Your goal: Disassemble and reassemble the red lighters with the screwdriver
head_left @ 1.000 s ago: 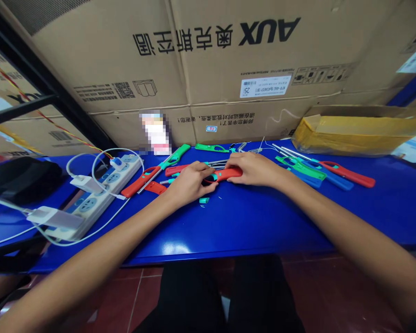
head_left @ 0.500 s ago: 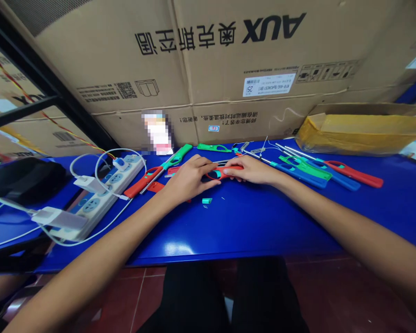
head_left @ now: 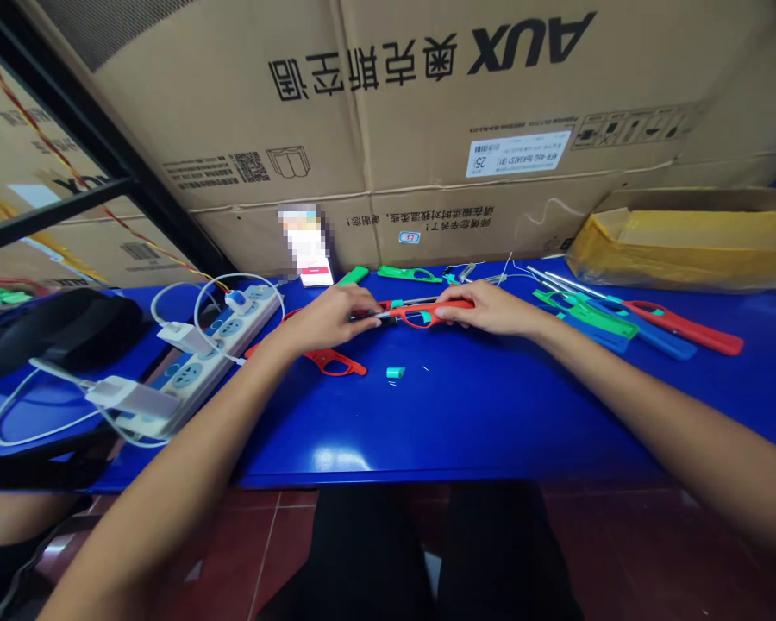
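Over the blue table (head_left: 362, 431), my right hand (head_left: 488, 308) grips the handle of a red lighter (head_left: 430, 312), which lies level with its metal tube toward the left. Fingers of my left hand (head_left: 336, 317) are pinched on that tube. Just below my left hand rests a red handle shell (head_left: 336, 362) with a loop. A small teal piece (head_left: 395, 373) lies nearer the table's front edge. Behind my hands is a green handle shell (head_left: 409, 274). To the right of my right hand sit green shells (head_left: 595, 312) and blue lighters (head_left: 663, 336).
At left a white power strip (head_left: 223, 345) holds chargers with looping cables. A lit phone (head_left: 311, 250) leans on the large cardboard box (head_left: 375, 121). An open yellow-taped carton (head_left: 685, 246) stands back right; another red lighter (head_left: 691, 326) lies in front.
My left hand has moved left from the red handle onto the metal tube, and the fingers have closed. The red shell beneath it now shows more fully. The view has shifted slightly left.
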`<state>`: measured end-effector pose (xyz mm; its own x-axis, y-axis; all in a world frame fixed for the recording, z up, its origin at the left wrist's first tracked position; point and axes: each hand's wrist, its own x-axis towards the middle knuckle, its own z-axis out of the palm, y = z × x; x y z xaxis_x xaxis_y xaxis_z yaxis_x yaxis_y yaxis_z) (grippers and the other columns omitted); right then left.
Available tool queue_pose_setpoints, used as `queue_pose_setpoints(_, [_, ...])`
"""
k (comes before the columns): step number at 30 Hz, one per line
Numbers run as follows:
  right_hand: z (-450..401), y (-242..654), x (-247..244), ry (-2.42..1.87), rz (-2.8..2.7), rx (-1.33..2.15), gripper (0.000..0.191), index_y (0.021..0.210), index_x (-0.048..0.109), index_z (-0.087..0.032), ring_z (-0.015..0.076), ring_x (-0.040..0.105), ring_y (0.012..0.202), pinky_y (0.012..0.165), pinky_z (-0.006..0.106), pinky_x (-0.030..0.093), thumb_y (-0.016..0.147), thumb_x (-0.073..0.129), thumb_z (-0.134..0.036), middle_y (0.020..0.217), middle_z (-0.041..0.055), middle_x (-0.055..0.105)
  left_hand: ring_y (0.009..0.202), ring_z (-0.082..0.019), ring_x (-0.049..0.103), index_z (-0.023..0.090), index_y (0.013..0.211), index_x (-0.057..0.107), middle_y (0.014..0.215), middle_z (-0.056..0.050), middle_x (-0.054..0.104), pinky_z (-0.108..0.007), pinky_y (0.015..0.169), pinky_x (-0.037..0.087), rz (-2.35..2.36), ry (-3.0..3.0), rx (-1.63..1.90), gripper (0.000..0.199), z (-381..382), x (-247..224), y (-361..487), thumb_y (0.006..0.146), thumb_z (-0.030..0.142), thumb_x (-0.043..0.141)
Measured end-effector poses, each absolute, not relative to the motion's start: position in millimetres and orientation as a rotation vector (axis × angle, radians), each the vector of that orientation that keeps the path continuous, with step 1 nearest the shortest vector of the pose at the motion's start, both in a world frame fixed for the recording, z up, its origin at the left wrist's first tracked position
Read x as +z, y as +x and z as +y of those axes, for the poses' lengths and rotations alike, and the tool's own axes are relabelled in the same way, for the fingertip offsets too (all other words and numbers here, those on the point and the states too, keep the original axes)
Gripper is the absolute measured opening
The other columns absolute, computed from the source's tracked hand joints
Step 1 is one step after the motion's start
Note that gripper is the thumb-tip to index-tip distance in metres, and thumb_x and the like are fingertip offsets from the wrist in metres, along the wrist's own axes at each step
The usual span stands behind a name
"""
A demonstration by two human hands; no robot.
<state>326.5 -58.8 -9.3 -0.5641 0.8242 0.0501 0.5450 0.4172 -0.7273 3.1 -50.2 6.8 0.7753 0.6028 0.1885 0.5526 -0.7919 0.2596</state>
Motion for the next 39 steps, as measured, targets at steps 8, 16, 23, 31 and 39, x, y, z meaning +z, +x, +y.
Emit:
queue_pose_setpoints(8, [-55.9, 328.7, -13.3, -1.153, -2.244, 0.998, 0.036, 0.100, 0.080, -0.024, 0.0169, 0.059, 0.063, 0.061, 0.033, 0.043, 0.099, 0.065, -0.057, 0.073, 0.0023, 0.070, 0.085, -0.021, 0.067, 0.017, 0.117, 0.079, 0.098, -0.010, 0.074, -0.036, 0.080, 0.050, 0.923, 2.837, 0.503, 0.033, -55.2, 7.0, 8.0, 0.111, 0.037, 0.052])
queue_pose_setpoints(16, [-54.7, 328.6, -15.8, -1.148, -2.228, 1.002, 0.035, 0.101, 0.079, -0.024, 0.0184, 0.063, 0.067, 0.064, 0.035, 0.046, 0.097, 0.067, -0.056, 0.078, 0.0036, 0.072, 0.087, -0.022, 0.068, 0.016, 0.115, 0.078, 0.098, -0.011, 0.074, -0.038, 0.083, 0.051, 0.937, 2.801, 0.535, 0.035, -58.5, 4.1, 13.7, 0.110, 0.037, 0.051])
queue_pose_setpoints(23, [-60.4, 325.0, -12.1, -1.126, -2.183, 0.921, 0.024, 0.102, 0.076, -0.024, 0.0201, 0.069, 0.073, 0.072, 0.037, 0.048, 0.097, 0.070, -0.047, 0.082, 0.0029, 0.076, 0.099, -0.023, 0.073, 0.018, 0.121, 0.076, 0.113, -0.009, 0.080, -0.037, 0.090, 0.053, 0.993, 2.781, 0.538, 0.035, -63.9, 10.1, 16.1, 0.111, 0.039, 0.050])
queue_pose_setpoints(31, [-66.1, 315.8, -16.4, -1.067, -2.288, 0.500, 0.017, 0.107, 0.073, -0.026, 0.0217, 0.068, 0.084, 0.077, 0.036, 0.044, 0.098, 0.071, -0.040, 0.099, 0.0031, 0.080, 0.095, -0.022, 0.071, 0.020, 0.121, 0.073, 0.109, -0.008, 0.077, -0.035, 0.084, 0.051, 0.948, 2.721, 0.414, 0.034, -60.6, 5.0, 13.9, 0.110, 0.045, 0.052])
queue_pose_setpoints(39, [-65.6, 315.4, -22.4, -1.079, -2.311, 0.395, 0.014, 0.105, 0.069, -0.026, 0.0245, 0.067, 0.091, 0.082, 0.038, 0.045, 0.098, 0.071, -0.038, 0.105, 0.0047, 0.078, 0.090, -0.021, 0.070, 0.022, 0.129, 0.069, 0.107, -0.006, 0.077, -0.032, 0.080, 0.049, 0.983, 2.658, 0.476, 0.035, -60.7, -4.7, 16.7, 0.108, 0.048, 0.058])
